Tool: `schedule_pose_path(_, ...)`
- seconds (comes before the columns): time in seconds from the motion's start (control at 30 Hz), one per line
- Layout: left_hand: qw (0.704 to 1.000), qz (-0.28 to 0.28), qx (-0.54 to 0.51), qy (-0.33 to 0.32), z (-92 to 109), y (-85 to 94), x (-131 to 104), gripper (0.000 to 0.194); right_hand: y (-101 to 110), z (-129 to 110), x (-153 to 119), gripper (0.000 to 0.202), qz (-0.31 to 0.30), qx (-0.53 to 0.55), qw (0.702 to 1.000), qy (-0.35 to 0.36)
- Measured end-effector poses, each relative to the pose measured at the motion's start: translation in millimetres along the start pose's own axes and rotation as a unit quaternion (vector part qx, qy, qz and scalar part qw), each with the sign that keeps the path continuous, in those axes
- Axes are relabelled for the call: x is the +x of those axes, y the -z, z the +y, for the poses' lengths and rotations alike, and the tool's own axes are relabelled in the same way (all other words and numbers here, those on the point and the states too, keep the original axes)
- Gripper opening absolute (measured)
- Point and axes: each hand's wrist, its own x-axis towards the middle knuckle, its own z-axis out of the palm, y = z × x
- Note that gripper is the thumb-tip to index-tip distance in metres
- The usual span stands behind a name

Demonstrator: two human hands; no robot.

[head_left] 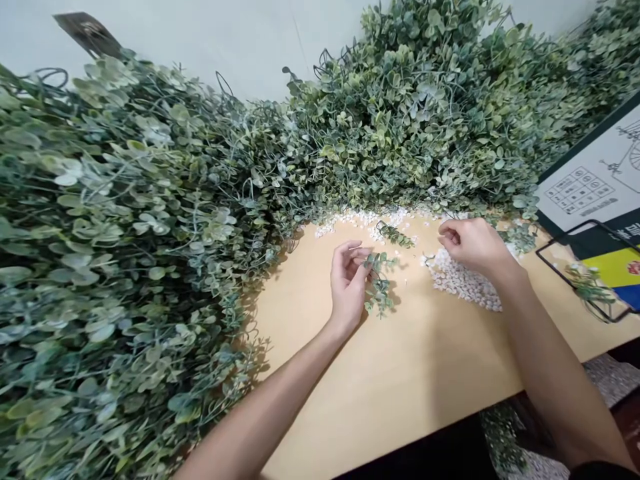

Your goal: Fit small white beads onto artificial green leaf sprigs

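Observation:
My left hand (350, 277) is closed around the stem of a small green leafy sprig (381, 287), whose leaves hang out on the right side of the fingers. To the right, my right hand (467, 243) is held above the table with its fingers curled and their tips pinched together. What those fingertips hold, if anything, is too small to make out. Just below and beside that hand lies a pile of small white pieces (463, 283). A short leafy piece (395, 235) rests on the table between and beyond the hands.
Thick heaps of artificial foliage (150, 200) line the left and back of the wooden table (370, 387). More white bits are scattered near the back. At the right stand a printed box (590, 187) and a black wire frame (550, 270) with a sprig by it.

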Motion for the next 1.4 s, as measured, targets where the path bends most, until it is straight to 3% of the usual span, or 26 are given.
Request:
schedule_pose_path(0.3, 0.998, -0.04, -0.024, 0.05, 5.1, -2.7, -4.2, 0.036, -3.4, -3.3, -0.2, 0.022, 0.014, 0.018, 0.999, 0.024)
schedule_pose_path(0.47, 0.998, -0.042, -0.003, 0.037, 1.5, -0.9, -2.6, 0.016, -8.2, -1.2, 0.0, 0.018, 0.057, 0.07, 0.994, 0.059)
schedule_pose_path(0.6, 0.997, -0.047, 0.007, 0.06, 0.1, 1.6, -1.6, 0.017, -7.9, -9.6, -2.9, 0.018, 0.075, 0.144, 0.981, 0.102)
schedule_pose_path(0.77, 0.996, -0.073, 0.026, 0.047, 2.0, 2.6, -4.0, 0.017, -5.3, -21.1, -7.7, 0.016, 0.028, 0.2, 0.964, 0.174)
schedule_pose_path(1.1, 0.98, -0.156, 0.108, -0.067, 12.3, -0.7, -5.8, 0.032, -3.9, -24.5, -12.2, 0.016, -0.05, 0.13, 0.967, 0.214)
schedule_pose_path(1.3, 0.989, -0.087, 0.097, -0.07, 10.9, -2.9, -5.7, 0.015, -7.5, -31.0, -13.5, 0.017, -0.032, 0.143, 0.965, 0.217)
schedule_pose_path(1.4, 0.994, -0.068, 0.06, -0.057, 10.4, -5.4, -6.4, 0.019, -6.7, -35.0, -14.5, 0.014, -0.004, 0.178, 0.961, 0.214)
